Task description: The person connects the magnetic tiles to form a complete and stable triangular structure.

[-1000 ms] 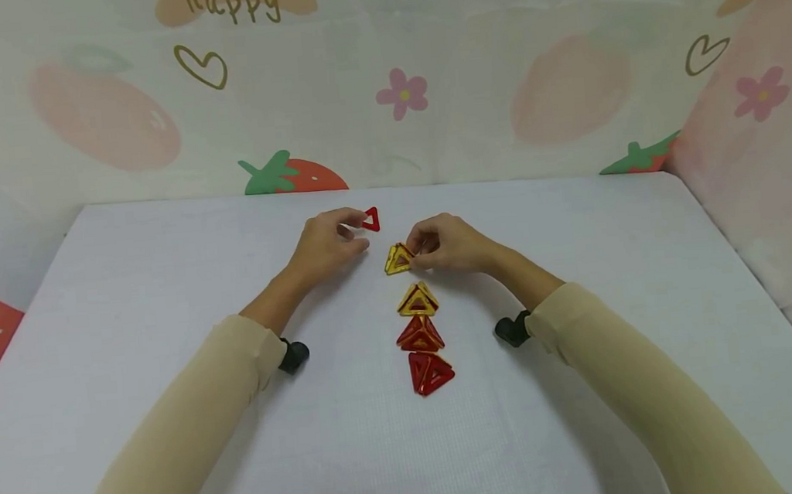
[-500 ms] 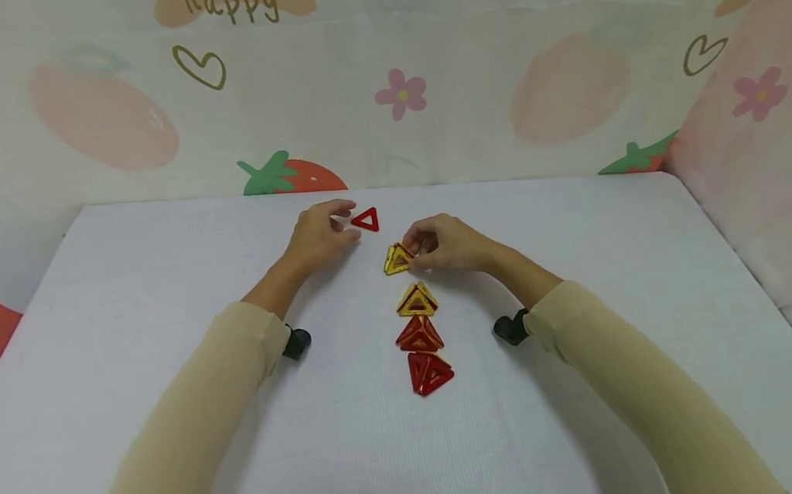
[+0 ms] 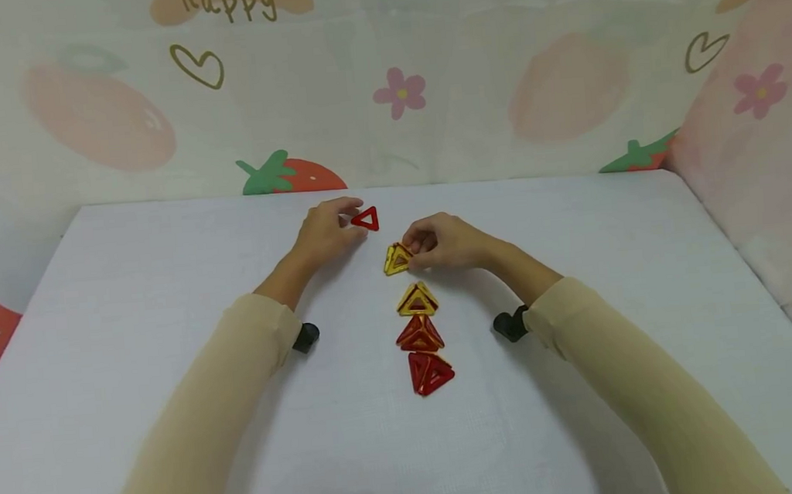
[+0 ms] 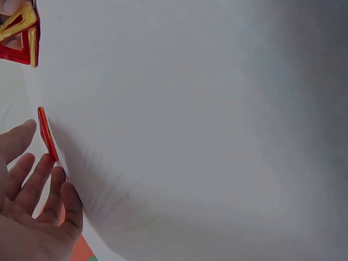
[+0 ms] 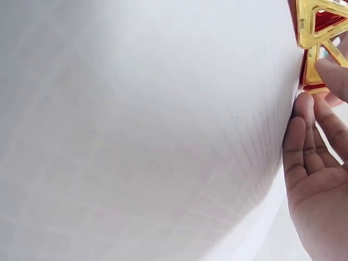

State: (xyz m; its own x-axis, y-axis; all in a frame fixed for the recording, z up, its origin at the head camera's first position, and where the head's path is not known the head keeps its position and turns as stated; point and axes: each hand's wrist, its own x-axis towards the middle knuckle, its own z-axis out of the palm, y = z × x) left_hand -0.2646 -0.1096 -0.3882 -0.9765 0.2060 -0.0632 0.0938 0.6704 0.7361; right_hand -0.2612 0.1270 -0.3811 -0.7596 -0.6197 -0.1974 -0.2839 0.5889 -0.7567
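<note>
In the head view my left hand [image 3: 328,229] is at the far middle of the table, thumb and fingers spread around a flat red triangular magnetic tile [image 3: 374,218]. In the left wrist view that tile appears nearly edge-on beside the fingertips, and the thumb stands apart from it. Right of it, my right hand [image 3: 450,241] pinches the right side of a small yellow-and-red pyramid of magnetic tiles [image 3: 395,260]. The right wrist view catches part of this yellow pyramid [image 5: 312,68], with the thumb overlapping it.
Nearer me, a column of tile pyramids stands on the white table [image 3: 129,314]: a yellow one [image 3: 417,300], a red-orange one [image 3: 420,334] and a red one [image 3: 431,374]. A patterned cloth [image 3: 456,40] hangs behind the far edge.
My left hand first drew back left from the red tile, uncovering more of it, then came back right around it. The right hand has stayed at the yellow-and-red pyramid.
</note>
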